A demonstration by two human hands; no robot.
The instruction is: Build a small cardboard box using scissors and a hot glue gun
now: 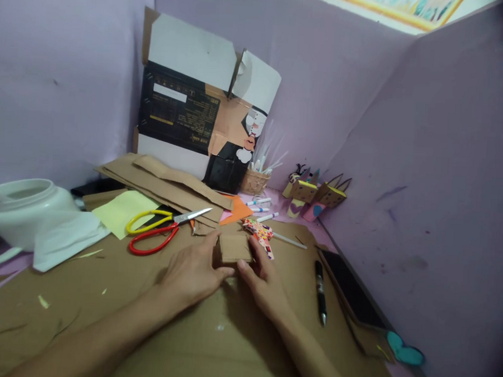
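Between my two hands is a small brown cardboard box (pixel 234 248), low over the brown cardboard sheet (pixel 178 346) on the table. My left hand (pixel 193 269) grips its left side, thumb along the front lower edge. On the right side, my right hand (pixel 262 275) is closed on it too, thumb at the front. Whether the box rests on the sheet cannot be made out. Just behind it lies a piece of colourful patterned paper (pixel 258 231) near a thin white stick (pixel 290 241). Scissors (pixel 172 225) with a yellow and a red handle lie open to the left.
Brown cardboard strips (pixel 164 179) and yellow paper (pixel 125 209) lie behind the scissors. A white pot (pixel 29 212) stands far left. To the right are a black pen (pixel 320 294) and a dark tablet-like thing (pixel 351 287). A flattened box (pixel 188 108) leans on the wall.
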